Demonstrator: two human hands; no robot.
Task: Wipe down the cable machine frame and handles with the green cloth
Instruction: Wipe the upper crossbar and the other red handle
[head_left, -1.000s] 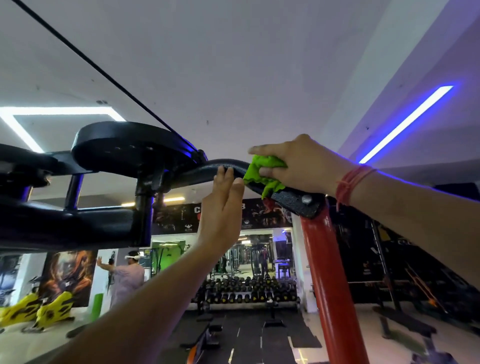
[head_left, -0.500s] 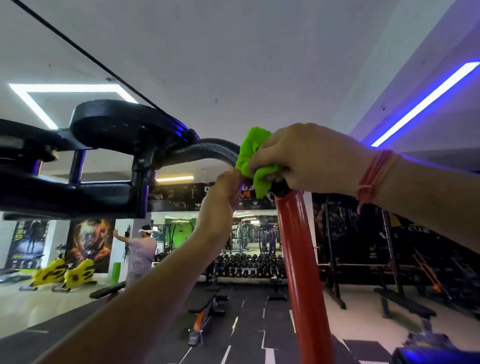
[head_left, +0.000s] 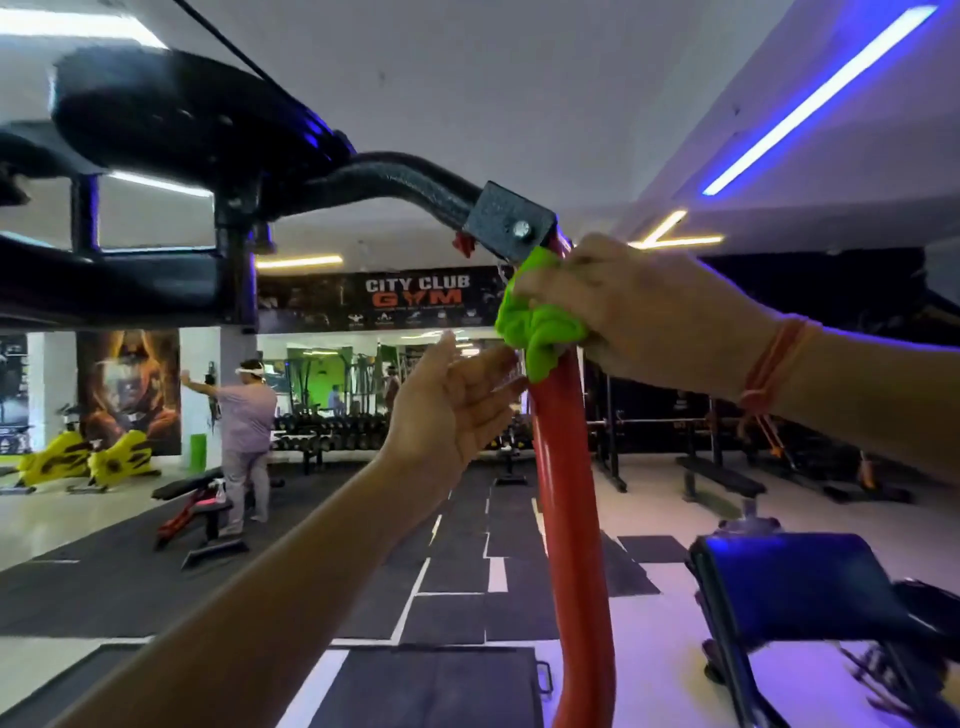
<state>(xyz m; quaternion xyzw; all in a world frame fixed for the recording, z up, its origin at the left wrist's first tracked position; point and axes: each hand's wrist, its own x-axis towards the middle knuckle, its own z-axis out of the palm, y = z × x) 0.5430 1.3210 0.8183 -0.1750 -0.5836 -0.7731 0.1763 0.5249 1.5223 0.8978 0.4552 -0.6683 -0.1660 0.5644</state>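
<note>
While our left hand (head_left: 457, 402) hangs with fingers loose and slightly apart, tips just beside the red post (head_left: 569, 519), our right hand (head_left: 639, 317) clamps the green cloth (head_left: 535, 325) round that post, just under the black bracket (head_left: 509, 221).

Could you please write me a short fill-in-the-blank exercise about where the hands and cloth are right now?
1. The right hand grips a ____ cloth.
2. The cloth is pressed against the ____ pole.
3. The left hand holds ____.
4. The black bracket sits ____ the cloth.

Missing words: green; red; nothing; above
</note>
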